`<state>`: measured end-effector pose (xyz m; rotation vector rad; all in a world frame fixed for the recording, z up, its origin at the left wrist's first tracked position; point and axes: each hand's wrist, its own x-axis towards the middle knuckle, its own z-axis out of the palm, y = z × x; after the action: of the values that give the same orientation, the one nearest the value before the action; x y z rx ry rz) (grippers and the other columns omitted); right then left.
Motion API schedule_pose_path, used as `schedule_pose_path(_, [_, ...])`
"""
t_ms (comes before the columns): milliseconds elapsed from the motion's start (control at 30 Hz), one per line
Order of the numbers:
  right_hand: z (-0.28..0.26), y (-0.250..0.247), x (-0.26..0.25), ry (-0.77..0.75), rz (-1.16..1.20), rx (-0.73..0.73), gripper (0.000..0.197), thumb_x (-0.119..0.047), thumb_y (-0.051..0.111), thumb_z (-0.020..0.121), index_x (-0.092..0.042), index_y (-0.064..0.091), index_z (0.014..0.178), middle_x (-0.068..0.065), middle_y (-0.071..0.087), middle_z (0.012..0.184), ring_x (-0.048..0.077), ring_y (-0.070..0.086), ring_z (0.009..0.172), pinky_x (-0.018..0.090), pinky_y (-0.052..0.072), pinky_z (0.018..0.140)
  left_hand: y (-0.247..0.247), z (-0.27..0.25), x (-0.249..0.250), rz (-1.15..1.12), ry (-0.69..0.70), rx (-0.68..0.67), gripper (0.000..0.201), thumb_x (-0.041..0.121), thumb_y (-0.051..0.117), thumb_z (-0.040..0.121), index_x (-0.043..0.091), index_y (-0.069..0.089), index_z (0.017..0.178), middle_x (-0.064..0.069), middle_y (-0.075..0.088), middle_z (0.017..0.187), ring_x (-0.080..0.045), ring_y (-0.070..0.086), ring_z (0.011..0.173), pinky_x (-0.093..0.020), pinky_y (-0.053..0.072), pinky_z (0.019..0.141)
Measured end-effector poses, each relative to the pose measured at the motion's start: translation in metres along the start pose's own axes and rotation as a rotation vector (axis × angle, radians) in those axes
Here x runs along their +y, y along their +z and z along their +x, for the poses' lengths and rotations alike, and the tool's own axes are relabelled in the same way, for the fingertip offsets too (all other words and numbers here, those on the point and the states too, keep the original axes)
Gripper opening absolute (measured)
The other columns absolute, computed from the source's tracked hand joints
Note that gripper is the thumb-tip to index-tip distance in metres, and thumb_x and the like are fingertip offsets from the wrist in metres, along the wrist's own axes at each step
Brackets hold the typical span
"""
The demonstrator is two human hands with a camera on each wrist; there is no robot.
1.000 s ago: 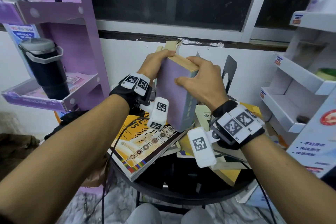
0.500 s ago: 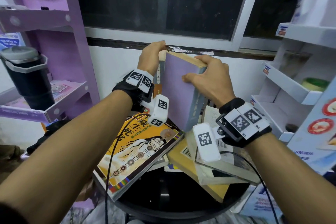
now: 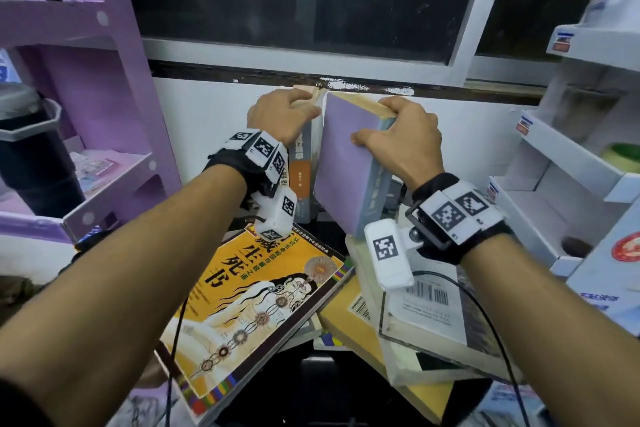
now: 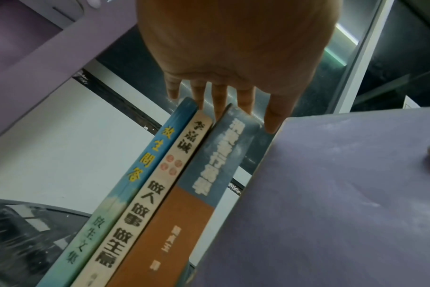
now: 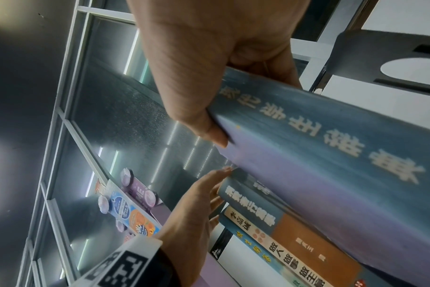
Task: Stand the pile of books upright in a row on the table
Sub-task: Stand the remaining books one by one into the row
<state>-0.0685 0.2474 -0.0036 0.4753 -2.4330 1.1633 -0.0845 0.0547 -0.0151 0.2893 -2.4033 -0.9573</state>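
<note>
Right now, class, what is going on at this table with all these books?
A person is standing books up in a row. The left hand steadies the tops of three upright books at the back of the table. The right hand grips a thick purple book by its top, tilted, beside that row. Several books, including a yellow one, lie flat in a pile.

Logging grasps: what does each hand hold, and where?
Right hand grips the purple book at its top edge. Left hand holds nothing; straight fingers steady the upright books.
</note>
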Motion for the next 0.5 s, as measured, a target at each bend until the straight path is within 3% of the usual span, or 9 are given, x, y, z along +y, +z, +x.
schedule_pose_path(100, [0.010, 0.015, -0.003, 0.016, -0.019, 0.009, 0.037, -0.025, 0.075, 0.073, -0.014, 0.066, 0.107, 0.001, 0.067, 0.093, 0.019, 0.056, 0.085, 0.013, 0.031, 0.059, 0.000, 0.009, -0.008, -0.028, 0.008, 0.020, 0.036, 0.046, 0.060, 0.083, 0.028, 0.068, 0.113, 0.002, 0.062, 0.126, -0.020, 0.055, 0.116, -0.034, 0.043, 0.098])
schedule_pose_path(167, [0.017, 0.027, -0.004, 0.030, -0.011, 0.018, 0.037, -0.025, 0.074, 0.072, -0.013, 0.066, 0.105, 0.005, 0.068, 0.095, 0.024, 0.060, 0.095, 0.020, 0.040, 0.070, 0.001, 0.012, -0.008, -0.066, 0.023, 0.026, 0.029, 0.040, 0.063, 0.083, 0.022, 0.069, 0.106, 0.000, 0.063, 0.117, -0.018, 0.056, 0.106, -0.027, 0.041, 0.084])
schedule_pose_path(233, [0.023, 0.037, -0.004, 0.045, -0.015, 0.019, 0.039, -0.024, 0.073, 0.073, -0.013, 0.065, 0.109, 0.005, 0.066, 0.099, 0.026, 0.057, 0.102, 0.024, 0.043, 0.078, 0.002, 0.016, -0.009, -0.110, 0.016, 0.009, 0.025, 0.036, 0.065, 0.083, 0.018, 0.066, 0.099, -0.002, 0.064, 0.106, -0.018, 0.056, 0.093, -0.028, 0.040, 0.072])
schedule_pose_path(300, [0.028, 0.046, -0.004, 0.057, -0.016, 0.023, 0.040, -0.023, 0.072, 0.074, -0.014, 0.064, 0.112, 0.006, 0.065, 0.100, 0.028, 0.058, 0.103, 0.027, 0.046, 0.082, 0.005, 0.020, -0.014, -0.164, 0.001, -0.011, 0.024, 0.035, 0.065, 0.082, 0.017, 0.064, 0.097, -0.005, 0.067, 0.101, -0.018, 0.058, 0.088, -0.024, 0.041, 0.068])
schedule_pose_path(367, [0.033, 0.055, -0.004, 0.063, -0.012, 0.038, 0.040, -0.024, 0.072, 0.074, -0.016, 0.064, 0.112, 0.006, 0.067, 0.103, 0.029, 0.060, 0.103, 0.028, 0.048, 0.084, 0.007, 0.021, -0.018, -0.186, 0.011, -0.009, 0.025, 0.036, 0.065, 0.082, 0.016, 0.063, 0.097, -0.003, 0.067, 0.100, -0.019, 0.059, 0.091, -0.024, 0.042, 0.071])
schedule_pose_path(500, [0.039, 0.070, 0.000, 0.091, -0.003, 0.049, 0.041, -0.024, 0.070, 0.072, -0.018, 0.063, 0.112, 0.006, 0.068, 0.103, 0.030, 0.061, 0.100, 0.028, 0.047, 0.082, 0.008, 0.021, -0.024, -0.196, 0.046, -0.013, 0.026, 0.038, 0.063, 0.082, 0.017, 0.061, 0.099, 0.011, 0.058, 0.102, -0.020, 0.058, 0.104, -0.034, 0.042, 0.090])
